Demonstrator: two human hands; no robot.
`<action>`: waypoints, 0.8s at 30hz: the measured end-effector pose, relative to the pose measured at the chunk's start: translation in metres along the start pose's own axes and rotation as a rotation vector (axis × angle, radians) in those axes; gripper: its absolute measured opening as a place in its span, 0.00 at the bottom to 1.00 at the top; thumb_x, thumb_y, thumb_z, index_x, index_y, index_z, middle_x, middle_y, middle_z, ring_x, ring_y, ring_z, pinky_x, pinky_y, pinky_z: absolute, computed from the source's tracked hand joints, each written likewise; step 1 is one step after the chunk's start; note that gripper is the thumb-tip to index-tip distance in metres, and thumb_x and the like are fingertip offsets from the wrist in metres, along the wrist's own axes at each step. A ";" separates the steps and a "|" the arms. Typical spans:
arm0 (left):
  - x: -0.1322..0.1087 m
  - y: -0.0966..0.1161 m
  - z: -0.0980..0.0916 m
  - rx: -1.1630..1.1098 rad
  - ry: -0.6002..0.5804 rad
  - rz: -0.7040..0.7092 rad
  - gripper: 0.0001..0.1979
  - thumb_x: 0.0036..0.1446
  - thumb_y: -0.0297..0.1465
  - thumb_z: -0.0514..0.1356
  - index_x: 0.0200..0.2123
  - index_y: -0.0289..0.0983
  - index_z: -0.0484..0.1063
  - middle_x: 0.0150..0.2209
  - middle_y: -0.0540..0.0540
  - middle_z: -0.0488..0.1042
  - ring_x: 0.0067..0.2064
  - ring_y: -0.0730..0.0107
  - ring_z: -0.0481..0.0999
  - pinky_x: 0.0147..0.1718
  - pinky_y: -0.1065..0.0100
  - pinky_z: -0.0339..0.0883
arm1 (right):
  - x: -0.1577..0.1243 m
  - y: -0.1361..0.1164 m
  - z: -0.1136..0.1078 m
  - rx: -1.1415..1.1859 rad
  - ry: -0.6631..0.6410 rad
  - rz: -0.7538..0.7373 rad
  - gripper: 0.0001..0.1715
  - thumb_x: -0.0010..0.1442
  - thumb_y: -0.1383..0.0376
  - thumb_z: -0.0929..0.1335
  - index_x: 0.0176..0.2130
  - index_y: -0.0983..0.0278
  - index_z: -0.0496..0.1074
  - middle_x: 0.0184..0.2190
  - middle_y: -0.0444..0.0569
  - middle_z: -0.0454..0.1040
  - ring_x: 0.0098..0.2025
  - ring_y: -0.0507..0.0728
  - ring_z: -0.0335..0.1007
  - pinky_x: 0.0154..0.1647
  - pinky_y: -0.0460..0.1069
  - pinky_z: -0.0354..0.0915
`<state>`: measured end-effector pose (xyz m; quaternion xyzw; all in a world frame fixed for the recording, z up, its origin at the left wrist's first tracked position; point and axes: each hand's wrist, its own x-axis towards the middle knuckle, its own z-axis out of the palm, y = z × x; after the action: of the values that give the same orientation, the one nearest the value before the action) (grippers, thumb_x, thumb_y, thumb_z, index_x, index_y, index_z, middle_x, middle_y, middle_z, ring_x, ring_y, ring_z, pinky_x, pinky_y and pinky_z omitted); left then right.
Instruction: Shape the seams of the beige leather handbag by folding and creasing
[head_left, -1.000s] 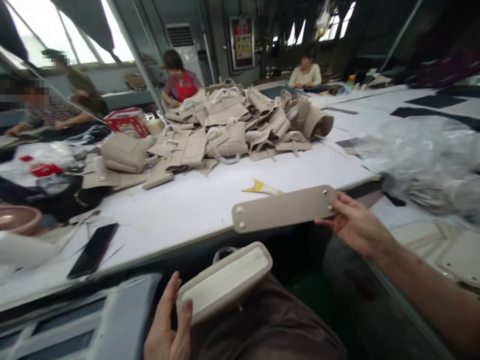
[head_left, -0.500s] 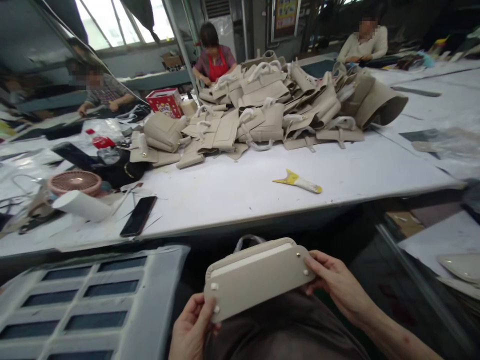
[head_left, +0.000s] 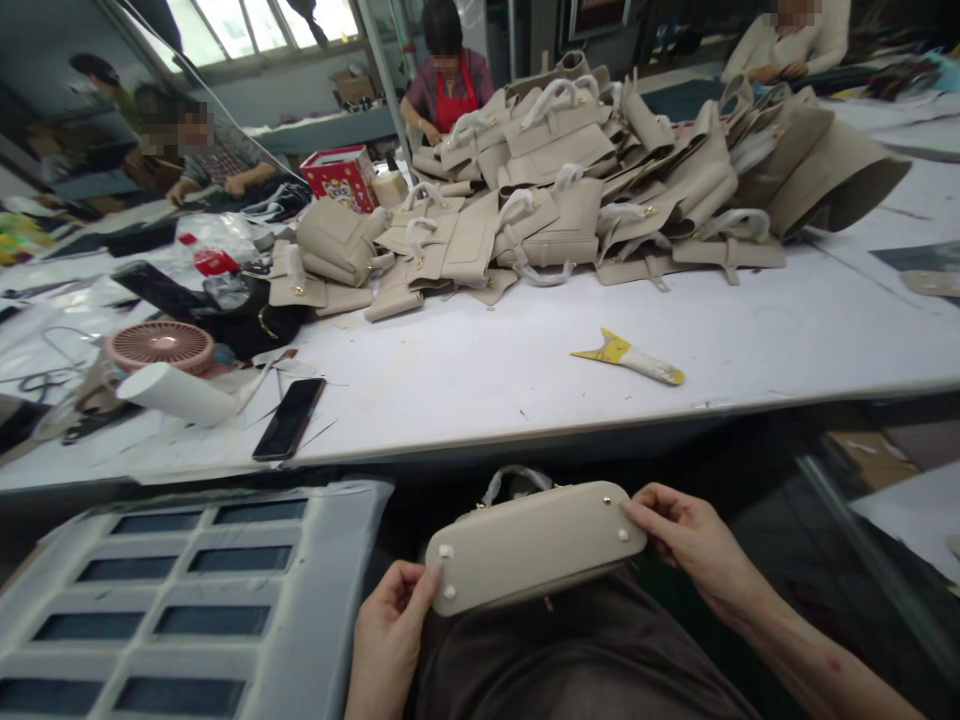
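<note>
A beige handbag (head_left: 536, 548) rests over my lap with its long, rounded bottom panel facing up toward me. Small studs sit near both ends of the panel, some under white covers. My left hand (head_left: 394, 625) pinches the bag's left end between thumb and fingers. At the opposite end, my right hand (head_left: 694, 540) grips the edge, thumb on top and fingers partly hidden behind. The bag's wrapped handle (head_left: 517, 475) arches beyond its far side.
Beige bags (head_left: 555, 225) lie heaped on the white table (head_left: 450, 390). Nearer are a yellow-tipped tool (head_left: 630, 357), a phone (head_left: 290, 420), a white roll (head_left: 176, 393) and a pink fan (head_left: 160, 346). A frame with dark slots (head_left: 180, 590) stands at left. Several people work beyond.
The bottom panel, earlier standing off with a pale strip showing along its far edge, now sits flush with the bag. The view has shifted, and both hands keep hold of the ends.
</note>
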<state>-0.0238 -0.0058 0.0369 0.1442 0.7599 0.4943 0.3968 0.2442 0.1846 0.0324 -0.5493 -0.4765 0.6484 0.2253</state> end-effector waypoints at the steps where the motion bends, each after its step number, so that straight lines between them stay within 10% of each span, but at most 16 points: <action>1: 0.001 -0.001 0.000 0.001 -0.002 -0.007 0.25 0.45 0.52 0.69 0.25 0.34 0.70 0.24 0.51 0.68 0.29 0.71 0.64 0.28 0.76 0.58 | 0.001 0.000 0.000 -0.001 0.003 0.008 0.30 0.44 0.43 0.75 0.24 0.66 0.68 0.20 0.41 0.59 0.22 0.46 0.48 0.19 0.43 0.43; 24: 0.014 -0.007 -0.003 -0.084 -0.042 -0.169 0.30 0.39 0.54 0.71 0.24 0.35 0.64 0.18 0.58 0.53 0.21 0.81 0.47 0.20 0.76 0.39 | 0.011 0.018 -0.004 0.126 -0.017 0.102 0.27 0.46 0.48 0.77 0.25 0.66 0.66 0.18 0.40 0.60 0.18 0.46 0.53 0.16 0.42 0.50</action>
<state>-0.0336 -0.0020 0.0246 0.0731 0.7395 0.4874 0.4586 0.2487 0.1868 0.0117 -0.5520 -0.4078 0.6926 0.2220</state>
